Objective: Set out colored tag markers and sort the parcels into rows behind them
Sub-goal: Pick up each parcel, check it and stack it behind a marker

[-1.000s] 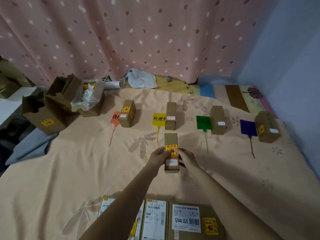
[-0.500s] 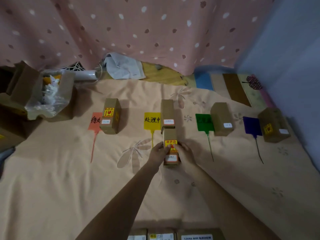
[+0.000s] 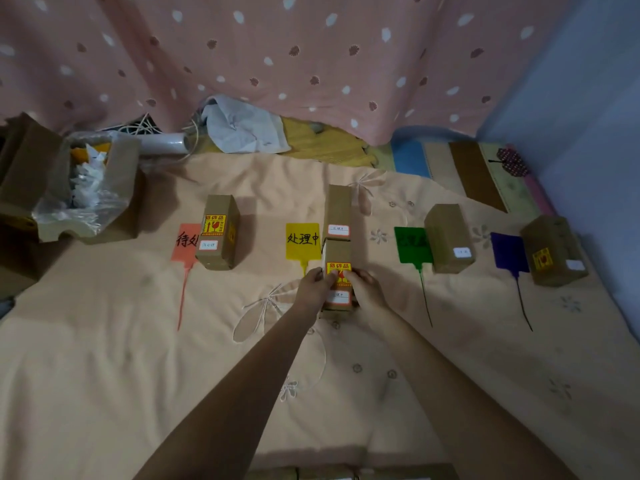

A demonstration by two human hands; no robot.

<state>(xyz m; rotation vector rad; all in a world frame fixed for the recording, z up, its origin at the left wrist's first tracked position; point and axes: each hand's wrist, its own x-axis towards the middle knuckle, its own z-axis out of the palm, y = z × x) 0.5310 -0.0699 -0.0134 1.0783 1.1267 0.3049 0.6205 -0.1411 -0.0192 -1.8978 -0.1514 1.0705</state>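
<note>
Four tags lie in a line on the peach sheet: an orange tag point(image 3: 186, 241), a yellow tag point(image 3: 302, 241), a green tag point(image 3: 411, 244) and a purple tag point(image 3: 509, 251). A brown parcel stands just right of each: one point(image 3: 218, 233) by the orange, one point(image 3: 338, 211) by the yellow, one point(image 3: 448, 237) by the green, one point(image 3: 552, 249) by the purple. My left hand point(image 3: 313, 285) and right hand point(image 3: 363, 287) grip a small parcel with a yellow fragile sticker point(image 3: 337, 252) from both sides. Its far end touches the parcel beside the yellow tag.
An open carton with plastic wrap and paper point(image 3: 79, 192) sits at the far left. A spotted pink curtain point(image 3: 277, 57) hangs behind, with crumpled paper point(image 3: 242, 126) at its foot. A blue wall point(image 3: 588, 133) closes the right side. More parcel tops point(image 3: 346, 474) peek in at the bottom edge.
Both hands have pushed the stickered parcel away from me until it meets the parcel beside the yellow tag. My view has shifted forward, so the near parcels have almost left the frame.
</note>
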